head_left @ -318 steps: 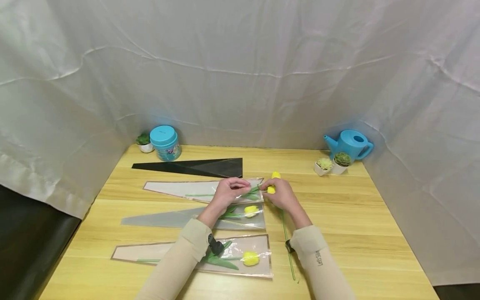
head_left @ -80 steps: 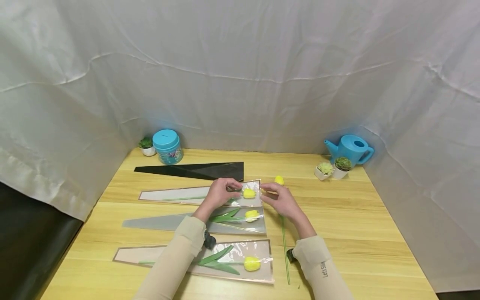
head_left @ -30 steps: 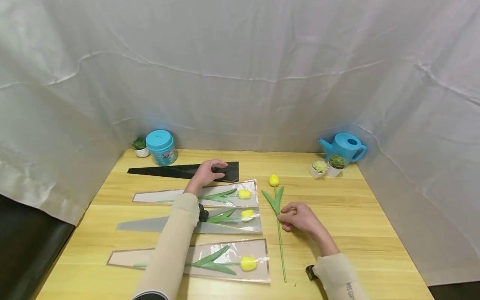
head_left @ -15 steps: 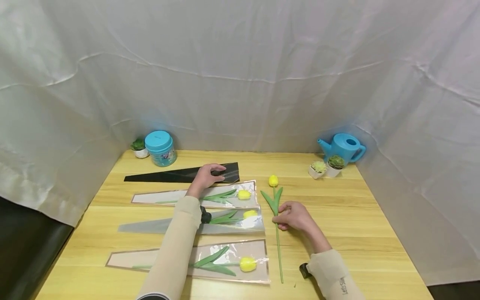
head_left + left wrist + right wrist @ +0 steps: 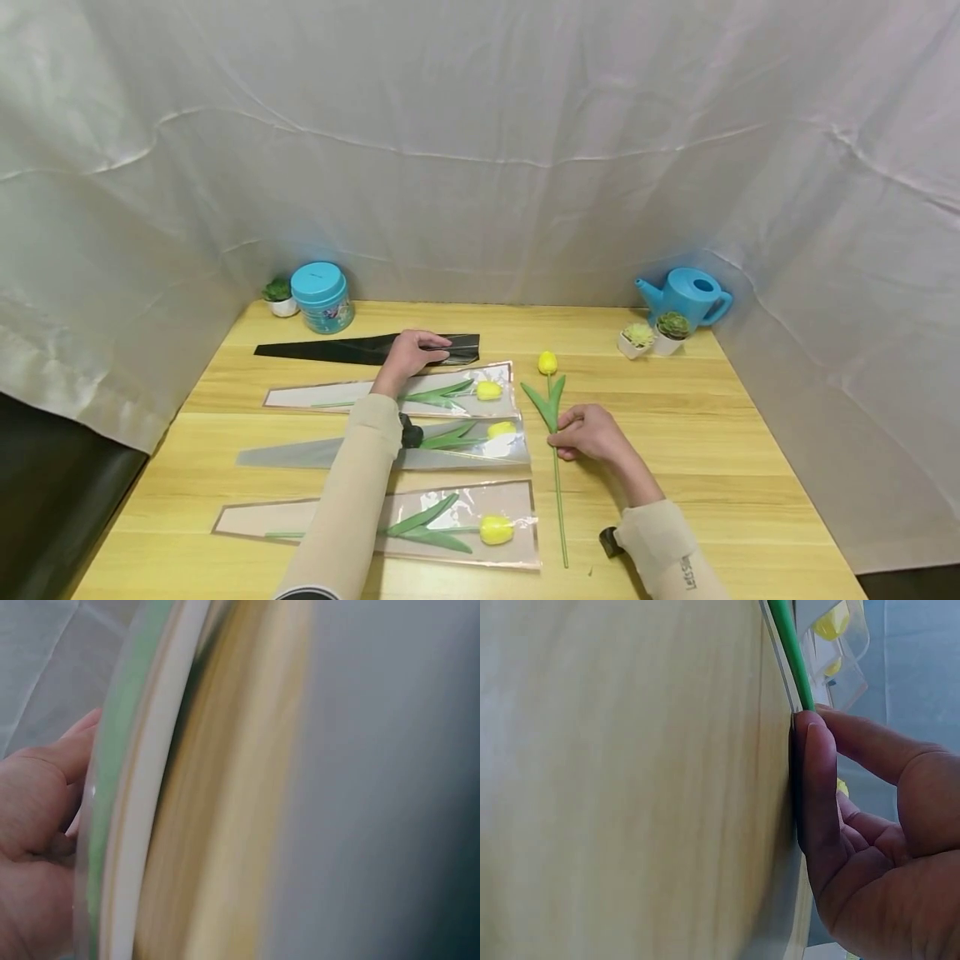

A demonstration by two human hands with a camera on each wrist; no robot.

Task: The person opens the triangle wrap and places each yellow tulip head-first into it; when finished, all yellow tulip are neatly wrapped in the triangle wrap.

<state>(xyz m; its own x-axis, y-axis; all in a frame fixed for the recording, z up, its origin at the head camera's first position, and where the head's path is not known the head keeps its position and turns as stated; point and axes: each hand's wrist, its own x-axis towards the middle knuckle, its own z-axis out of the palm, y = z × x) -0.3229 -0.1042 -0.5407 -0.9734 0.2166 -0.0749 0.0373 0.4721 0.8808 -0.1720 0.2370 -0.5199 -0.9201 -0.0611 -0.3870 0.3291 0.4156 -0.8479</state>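
Observation:
My left hand point(image 5: 408, 352) reaches to the far side of the table and grips the wide end of a black cone sleeve point(image 5: 322, 349), which looks bunched under the fingers. In the left wrist view the left hand point(image 5: 37, 825) shows beside a blurred edge. My right hand point(image 5: 588, 432) pinches the green stem point(image 5: 558, 500) of a loose yellow tulip point(image 5: 548, 363) just below its leaves. Up close, the right hand point(image 5: 855, 825) has a fingertip pressed on the stem point(image 5: 791, 652).
Three clear sleeves, each with a yellow tulip, lie in a row: far point(image 5: 352, 392), middle point(image 5: 315, 452), near point(image 5: 300, 518). A blue jar point(image 5: 322, 296) and small plant point(image 5: 279, 293) stand back left. A blue watering can point(image 5: 690, 293) and two potted succulents point(image 5: 651, 336) stand back right.
My left hand has closed on the black sleeve's wide end, which now looks narrower and slightly shifted. My right hand has curled round the loose tulip's stem, barely moving.

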